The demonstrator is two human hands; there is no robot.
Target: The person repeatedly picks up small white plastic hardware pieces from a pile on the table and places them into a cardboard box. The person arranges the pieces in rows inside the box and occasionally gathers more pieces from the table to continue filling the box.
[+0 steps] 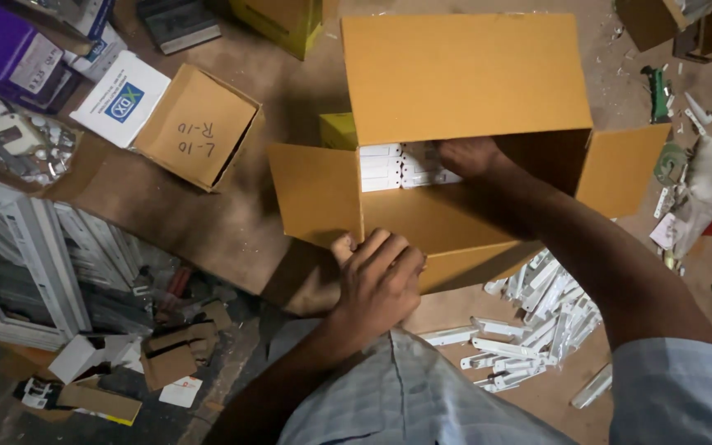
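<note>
Brown cardboard fills your view, so start at the far left, where white window frames point(18, 255) lean beside a small closed carton point(199, 125) with handwriting on its lid. Moving right, your left hand point(379, 280) grips the near wall of the big open carton point(422, 214), fingers point(389, 251) curled narrowly over the edge to steady it. Your right hand point(467, 156) reaches down inside, resting on a row of white plastic pieces point(393, 166) already stacked there; whether those fingers pinch one or merely press, you cannot tell. By the look of it, packing is only partly done: one layer sits in a corner, with most of the carton bare. Further right, a loose heap of white pieces point(529, 325) lies on the floor point(232, 222) by your knee, yet unpacked.
</note>
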